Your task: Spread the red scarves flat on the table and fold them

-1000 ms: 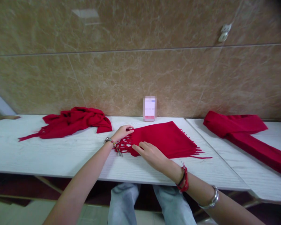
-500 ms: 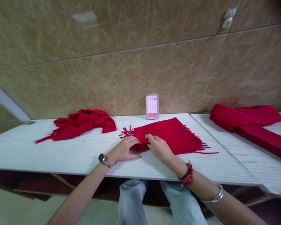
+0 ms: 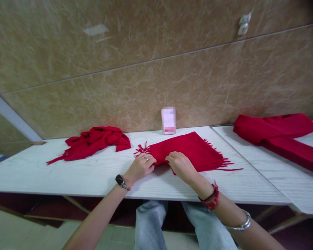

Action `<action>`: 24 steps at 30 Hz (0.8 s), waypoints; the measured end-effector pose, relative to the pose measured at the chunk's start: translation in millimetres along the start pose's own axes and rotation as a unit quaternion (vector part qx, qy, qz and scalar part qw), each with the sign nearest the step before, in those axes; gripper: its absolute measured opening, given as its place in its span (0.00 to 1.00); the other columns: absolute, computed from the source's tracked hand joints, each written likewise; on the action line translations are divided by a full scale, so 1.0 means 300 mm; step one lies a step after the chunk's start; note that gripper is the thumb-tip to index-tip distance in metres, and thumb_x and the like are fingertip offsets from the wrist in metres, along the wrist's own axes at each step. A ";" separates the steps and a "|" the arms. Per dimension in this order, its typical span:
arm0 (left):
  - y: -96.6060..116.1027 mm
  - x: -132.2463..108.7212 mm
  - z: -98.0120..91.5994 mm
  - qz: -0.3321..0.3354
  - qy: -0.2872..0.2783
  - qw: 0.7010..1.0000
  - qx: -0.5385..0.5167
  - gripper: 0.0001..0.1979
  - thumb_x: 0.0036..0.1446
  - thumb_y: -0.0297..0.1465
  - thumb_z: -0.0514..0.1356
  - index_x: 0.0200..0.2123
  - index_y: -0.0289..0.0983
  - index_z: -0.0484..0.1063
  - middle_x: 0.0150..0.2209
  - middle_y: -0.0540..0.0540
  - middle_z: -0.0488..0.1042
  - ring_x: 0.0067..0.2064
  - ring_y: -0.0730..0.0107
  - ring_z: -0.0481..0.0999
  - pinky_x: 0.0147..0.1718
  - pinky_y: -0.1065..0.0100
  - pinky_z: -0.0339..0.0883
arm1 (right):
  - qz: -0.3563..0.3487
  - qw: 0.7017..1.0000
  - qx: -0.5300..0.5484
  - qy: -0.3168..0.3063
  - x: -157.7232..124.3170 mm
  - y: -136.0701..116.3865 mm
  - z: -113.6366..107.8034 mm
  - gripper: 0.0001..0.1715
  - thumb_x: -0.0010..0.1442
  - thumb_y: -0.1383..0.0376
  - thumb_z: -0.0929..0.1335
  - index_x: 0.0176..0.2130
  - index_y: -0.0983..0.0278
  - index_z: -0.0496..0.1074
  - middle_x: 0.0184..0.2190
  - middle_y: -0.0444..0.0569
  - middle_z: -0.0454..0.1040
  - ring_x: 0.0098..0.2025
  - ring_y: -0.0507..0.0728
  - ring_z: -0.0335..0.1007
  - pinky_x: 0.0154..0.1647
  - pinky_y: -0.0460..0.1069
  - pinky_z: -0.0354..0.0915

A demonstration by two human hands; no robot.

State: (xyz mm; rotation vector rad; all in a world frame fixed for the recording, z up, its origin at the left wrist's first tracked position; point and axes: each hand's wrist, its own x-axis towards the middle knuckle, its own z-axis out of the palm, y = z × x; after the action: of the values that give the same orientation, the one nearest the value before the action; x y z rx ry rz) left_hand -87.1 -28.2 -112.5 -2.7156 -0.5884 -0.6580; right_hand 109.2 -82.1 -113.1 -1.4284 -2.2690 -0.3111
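The card (image 3: 168, 120) standing at the bench's (image 3: 67, 173) back edge is showing blurred; the right-hand scarf (image 3: 281, 137) is running off the picture's right edge.

A white worktop (image 3: 67, 177) carries a folded red scarf (image 3: 187, 149), a crumpled red scarf (image 3: 96, 140), and a small card (image 3: 168, 120) against the wall.

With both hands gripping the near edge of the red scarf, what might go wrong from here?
1. The left hand and right hand pinch the folded scarf close together, so the far layers may slide apart.
2. The fringe sticks out loose and may bunch into the fold.
3. The small card stands just behind the scarf and may get knocked over.
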 end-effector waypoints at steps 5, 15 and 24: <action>0.003 -0.001 0.000 0.035 0.005 0.999 0.004 0.11 0.52 0.23 0.53 0.40 0.36 0.66 0.37 0.45 0.73 0.42 0.66 0.70 0.43 0.62 0.62 | -0.031 0.999 0.010 -0.012 -0.004 -0.006 -0.022 0.10 0.58 0.73 0.61 0.32 0.67 0.70 0.28 0.49 0.70 0.31 0.54 0.62 0.32 0.47 0.55; -0.004 0.005 -0.008 0.047 0.043 0.993 0.096 0.08 0.57 0.31 0.54 0.27 0.35 0.65 0.27 0.48 0.70 0.32 0.68 0.68 0.35 0.64 0.62 | -0.024 0.999 -0.035 -0.002 -0.011 0.024 -0.016 0.05 0.55 0.73 0.64 0.31 0.65 0.69 0.29 0.48 0.70 0.32 0.55 0.63 0.31 0.48 0.54; 0.004 0.000 -0.015 0.106 0.036 0.993 0.045 0.09 0.55 0.21 0.49 0.34 0.35 0.67 0.32 0.46 0.71 0.39 0.69 0.67 0.41 0.64 0.60 | -0.030 0.999 -0.028 -0.024 -0.033 0.041 -0.053 0.07 0.56 0.73 0.64 0.35 0.67 0.71 0.30 0.50 0.73 0.34 0.55 0.67 0.35 0.47 0.58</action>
State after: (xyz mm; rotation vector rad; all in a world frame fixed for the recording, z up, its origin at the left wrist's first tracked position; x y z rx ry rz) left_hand -88.4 -30.9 -108.8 -2.6100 -0.3005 -0.6532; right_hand 127.7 -90.9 -104.5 -1.4107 -2.3634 -0.3658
